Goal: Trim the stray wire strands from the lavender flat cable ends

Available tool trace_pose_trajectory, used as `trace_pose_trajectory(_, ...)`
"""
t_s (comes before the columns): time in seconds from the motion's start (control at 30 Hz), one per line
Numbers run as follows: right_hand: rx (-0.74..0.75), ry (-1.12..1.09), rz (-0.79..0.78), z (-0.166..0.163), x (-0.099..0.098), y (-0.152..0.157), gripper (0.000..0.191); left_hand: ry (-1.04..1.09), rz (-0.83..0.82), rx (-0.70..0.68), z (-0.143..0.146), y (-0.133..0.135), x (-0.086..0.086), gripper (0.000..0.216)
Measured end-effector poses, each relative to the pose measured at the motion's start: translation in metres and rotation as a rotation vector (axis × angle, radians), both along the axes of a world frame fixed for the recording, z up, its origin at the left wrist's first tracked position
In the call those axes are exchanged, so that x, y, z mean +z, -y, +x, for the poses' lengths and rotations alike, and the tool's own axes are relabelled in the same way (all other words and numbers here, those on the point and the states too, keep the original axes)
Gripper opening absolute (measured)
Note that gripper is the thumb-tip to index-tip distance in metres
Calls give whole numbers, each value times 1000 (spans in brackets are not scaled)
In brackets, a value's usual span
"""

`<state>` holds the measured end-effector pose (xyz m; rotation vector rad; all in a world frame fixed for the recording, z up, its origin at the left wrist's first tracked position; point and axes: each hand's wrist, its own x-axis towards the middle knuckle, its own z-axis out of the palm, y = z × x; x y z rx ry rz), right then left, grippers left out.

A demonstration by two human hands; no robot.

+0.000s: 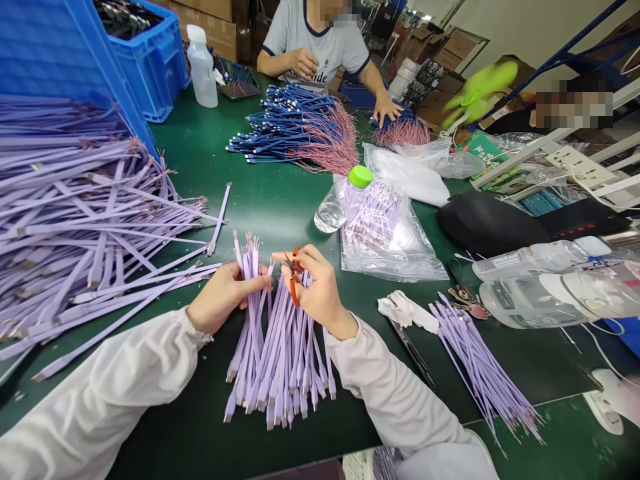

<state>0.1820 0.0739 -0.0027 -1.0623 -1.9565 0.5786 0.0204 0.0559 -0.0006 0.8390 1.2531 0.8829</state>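
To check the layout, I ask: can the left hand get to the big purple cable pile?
Probably yes: the pile reaches close to the left hand, with nothing standing between, though it may first need to release its held cables.

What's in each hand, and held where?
Left hand: lilac cables, near their bare-wire ends. Right hand: orange-handled snips, by the handles.

Cables [287,353] lilac; cutter handles [294,291] orange; tabletop [200,160] dark green; sleeves [135,367] white
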Motion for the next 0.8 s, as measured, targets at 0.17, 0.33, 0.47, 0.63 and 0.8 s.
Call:
trace_pose_trajectory(0.17, -2, 13, 35, 0, -1, 1, 24, -21, -5, 11, 0, 0, 1, 30)
trace_pose_trajectory(0.33, -64, 29, 57, 2, -4, -1, 19, -7, 6, -28, -2, 0, 1, 37)
trace_pose_trajectory(0.47, -70, 1, 35, 2, -6, -3, 22, 27, -2, -69, -4, -2, -2, 39)
trace_pose_trajectory(0.63, -12, -16, 12, 1, -6, -2, 24, -42, 11, -21, -2, -2, -5, 35)
trace_pose_trajectory(0.8, 27, -17, -7, 0, -5, 0, 24, -72, 17, -39, -2, -2, -8, 35)
